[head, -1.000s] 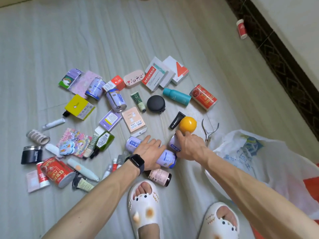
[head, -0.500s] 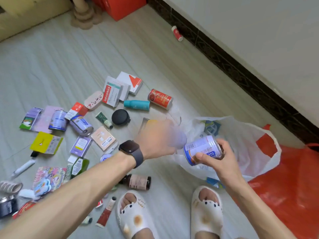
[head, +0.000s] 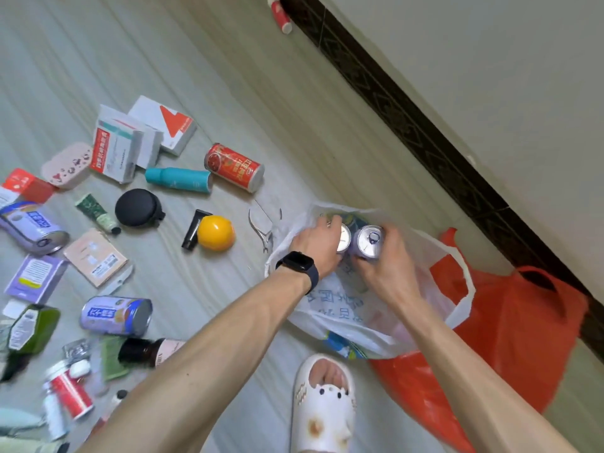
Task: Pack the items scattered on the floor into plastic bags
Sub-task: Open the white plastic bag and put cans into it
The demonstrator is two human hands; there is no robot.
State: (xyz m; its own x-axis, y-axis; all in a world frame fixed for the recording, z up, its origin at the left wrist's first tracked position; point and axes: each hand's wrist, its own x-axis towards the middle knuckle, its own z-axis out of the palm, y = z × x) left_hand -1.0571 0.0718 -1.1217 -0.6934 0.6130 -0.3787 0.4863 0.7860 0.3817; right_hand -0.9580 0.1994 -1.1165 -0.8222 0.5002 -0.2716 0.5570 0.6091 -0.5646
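Pale wood-grain floor (head: 196, 76) is carrying the whole scatter, running from the near left to the dark skirting (head: 425, 132) at the far right. A red plastic bag (head: 510, 322) is lying crumpled at the near right, its inside hidden. A white plastic bag (head: 353, 322) is sitting partly on top of it with its mouth gaping. Something printed blue and yellow is showing through the film at the far end, but I cannot tell what else is lying inside.

The left hand (head: 318, 245) and right hand (head: 390, 266) are working at that mouth, each wrapping its fingers round one purple tin. The left can (head: 343, 238) and right can (head: 369, 241) are standing upright and touching, metal ends facing up. They are looking like full drink tins, so they are probably going to feel heavy, stiff and smooth. Gripping round the wall is suiting them, and lowering rather than dropping is likely sparing the thin film.

Another purple can (head: 116, 315) is lying on its side at the near left and a red can (head: 233, 166) farther off. Boxes (head: 114, 152), a teal bottle (head: 178, 179), an orange ball (head: 215, 232) and nail nippers (head: 261, 233) are lying around them.
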